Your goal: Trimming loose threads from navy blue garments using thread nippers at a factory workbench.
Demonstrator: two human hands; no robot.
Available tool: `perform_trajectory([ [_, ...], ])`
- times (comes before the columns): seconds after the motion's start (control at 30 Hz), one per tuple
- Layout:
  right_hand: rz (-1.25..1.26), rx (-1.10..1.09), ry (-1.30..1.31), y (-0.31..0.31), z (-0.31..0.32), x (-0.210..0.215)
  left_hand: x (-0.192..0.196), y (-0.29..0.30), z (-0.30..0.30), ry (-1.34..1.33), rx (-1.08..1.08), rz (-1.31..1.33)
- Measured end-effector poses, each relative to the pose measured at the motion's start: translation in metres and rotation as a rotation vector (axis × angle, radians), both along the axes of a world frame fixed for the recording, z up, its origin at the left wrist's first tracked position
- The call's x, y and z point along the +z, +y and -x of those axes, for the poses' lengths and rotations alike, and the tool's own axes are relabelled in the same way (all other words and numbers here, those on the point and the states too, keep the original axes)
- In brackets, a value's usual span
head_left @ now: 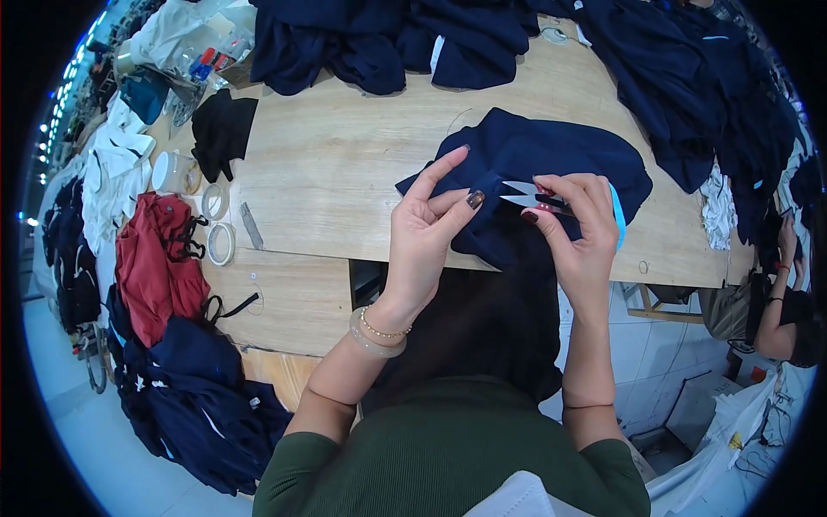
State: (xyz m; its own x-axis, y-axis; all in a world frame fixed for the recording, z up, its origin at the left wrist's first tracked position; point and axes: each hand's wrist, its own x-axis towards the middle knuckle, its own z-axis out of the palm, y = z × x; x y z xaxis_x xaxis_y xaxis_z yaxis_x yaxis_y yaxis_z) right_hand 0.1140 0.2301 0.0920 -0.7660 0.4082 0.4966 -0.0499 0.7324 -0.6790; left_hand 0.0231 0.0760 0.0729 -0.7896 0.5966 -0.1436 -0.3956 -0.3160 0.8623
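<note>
Left hand: your left hand (422, 220) is at the near-left side of the work, index finger raised, thumb and curled fingers close together by the cloth; cannot tell whether they pinch it.
Right hand: your right hand (581, 211) grips small silver snips with pointed blades (519, 200), thumb and fingers closed on them.
Blades: parted, tips toward your left hand, over the cloth.
Cloth: the dark navy fabric garment (568, 142) lies bunched on the pale wood-grain tabletop (327, 172), right of its middle, reaching the near edge; a bright light-blue strip (618, 220) shows beside your right hand.
Far edge: dark navy garments in a heap (327, 43).
Far-right corner: more navy cloth (663, 86), draped.
Left side: red garment with black cords (159, 263); near it, two pale rolls of tape (221, 244), one behind the other; beyond, a white round tub (170, 172) and black cloth (222, 129).
</note>
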Motion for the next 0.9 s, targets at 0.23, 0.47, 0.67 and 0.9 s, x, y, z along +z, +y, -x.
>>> perform_trajectory([
  [0.23,-0.069,0.02,-0.019,-0.001,0.002,-0.002,0.004,0.001,-0.003,0.0,-0.005,-0.022],
  [0.47,-0.03,0.012,-0.012,0.0,0.001,-0.001,-0.003,-0.001,-0.002,0.044,-0.003,0.005],
  [0.67,-0.053,0.011,-0.041,0.0,0.001,-0.001,-0.001,-0.001,-0.004,0.1,0.013,0.049],
  [0.9,-0.015,0.031,-0.073,0.009,-0.003,0.002,-0.002,-0.002,-0.003,0.182,0.015,0.087],
])
